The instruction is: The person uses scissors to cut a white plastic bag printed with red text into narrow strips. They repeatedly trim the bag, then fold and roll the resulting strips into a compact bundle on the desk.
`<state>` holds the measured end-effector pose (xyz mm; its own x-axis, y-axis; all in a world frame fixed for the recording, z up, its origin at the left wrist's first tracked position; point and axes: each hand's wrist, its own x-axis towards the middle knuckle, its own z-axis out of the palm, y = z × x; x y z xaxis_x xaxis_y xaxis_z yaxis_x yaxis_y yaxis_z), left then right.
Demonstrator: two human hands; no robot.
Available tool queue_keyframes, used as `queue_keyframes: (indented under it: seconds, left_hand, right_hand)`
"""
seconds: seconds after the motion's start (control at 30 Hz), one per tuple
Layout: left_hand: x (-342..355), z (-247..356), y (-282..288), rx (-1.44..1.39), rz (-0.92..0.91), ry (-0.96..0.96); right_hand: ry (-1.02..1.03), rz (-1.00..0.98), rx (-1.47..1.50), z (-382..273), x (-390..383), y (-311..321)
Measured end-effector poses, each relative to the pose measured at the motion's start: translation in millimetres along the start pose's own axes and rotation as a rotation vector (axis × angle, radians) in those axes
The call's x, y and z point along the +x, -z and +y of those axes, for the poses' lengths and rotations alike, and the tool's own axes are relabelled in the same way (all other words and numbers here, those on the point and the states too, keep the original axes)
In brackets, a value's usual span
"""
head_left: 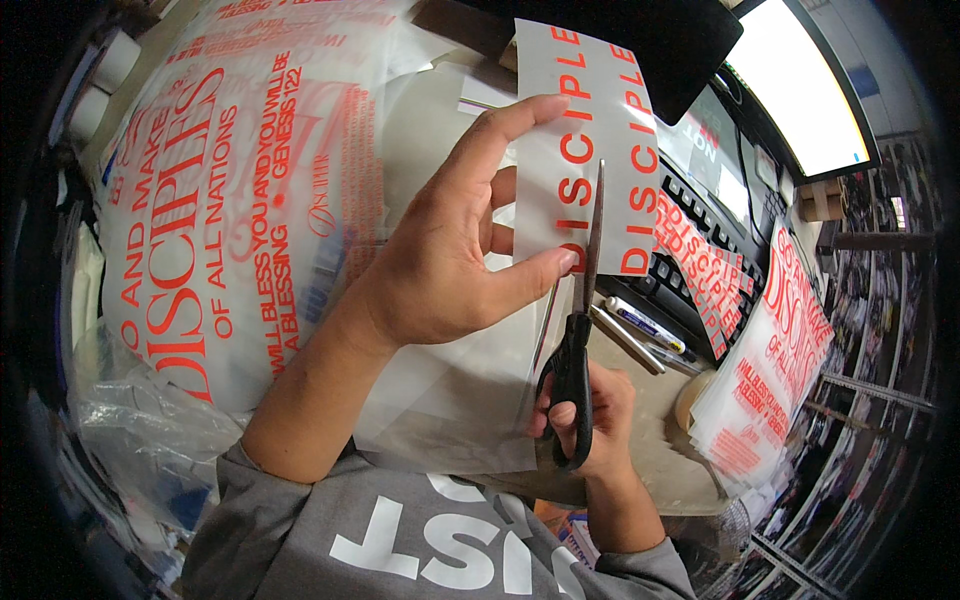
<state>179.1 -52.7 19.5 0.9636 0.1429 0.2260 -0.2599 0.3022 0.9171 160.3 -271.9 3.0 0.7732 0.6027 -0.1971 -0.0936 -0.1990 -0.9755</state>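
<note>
One pair of black-handled scissors points forward in the curled fingers of the right hand, its blades between two columns of red letters on a translucent sheet, whose left edge the left hand grasps with thumb and fingers. Past them, pens lie on the table near a stack of red-printed sheets; farther off glows a monitor.

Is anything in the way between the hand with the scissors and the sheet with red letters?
Nothing visible. The right hand holds the scissors with one blade in front of the sheet, between its letter rows; the left hand has its thumb close beside.
</note>
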Motion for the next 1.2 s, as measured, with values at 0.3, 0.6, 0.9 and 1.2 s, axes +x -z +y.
queue_keyframes:
  seconds: [0.3,0.6,0.9,1.2]
  left_hand:
    - [0,-2,2,-0.020,-0.010,0.013]
    - [1,1,1,-0.012,0.017,0.033]
    - [12,-9,23,0.117,0.190,-0.156]
    - [6,-8,9,0.167,0.136,-0.192]
  right_hand:
    - [-0.013,0.014,0.008,-8,0,-2]
    - [-0.038,0.041,-0.019,-12,-2,-1]
    - [-0.034,0.015,-0.063,-8,-2,-2]
    - [-0.050,0.025,0.140,-4,-4,1]
